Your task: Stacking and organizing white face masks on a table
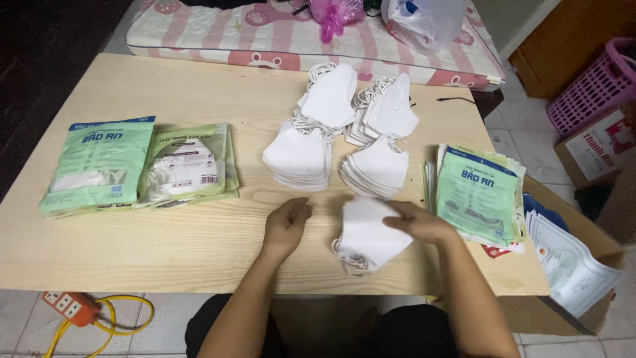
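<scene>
Low in the frame's centre, the right hand (417,222) pinches a small stack of white masks (368,235) on the counter (165,245). The left hand (286,225) rests loosely curled, empty, just left of them. More mask piles (331,132) lie above.

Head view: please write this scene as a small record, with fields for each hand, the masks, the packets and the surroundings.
surface: pale wooden table
right hand: rests on a small pile of white masks, fingers curled on its top edge
left hand: on the bare table, beside that pile, not touching it
mask stacks: four white stacks behind the hands
left side: two filled green packets
right side: stack of flat green packets
floor: orange power strip, pink basket
</scene>
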